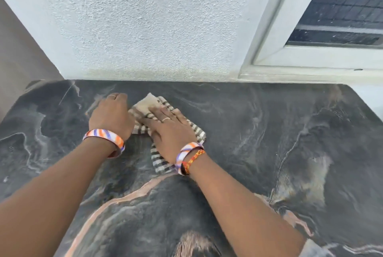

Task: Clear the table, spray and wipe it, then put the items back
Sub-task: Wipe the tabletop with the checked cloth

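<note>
A dark marbled stone table point(259, 132) with pale and pinkish veins fills the lower view. On it, near the back middle, lies a folded beige cloth point(148, 102) with dark checked stripes. My right hand point(169, 127) lies flat on the cloth, fingers spread and pressing it onto the stone. My left hand point(110, 114) rests on the table just left of the cloth, fingers curled, its edge touching the cloth's left side. Both wrists carry striped orange and purple bands.
A rough white plastered wall point(145, 28) rises directly behind the table's back edge. A white-framed window point(342, 18) sits at the upper right. The table's left edge point(18, 99) drops off beside a grey wall.
</note>
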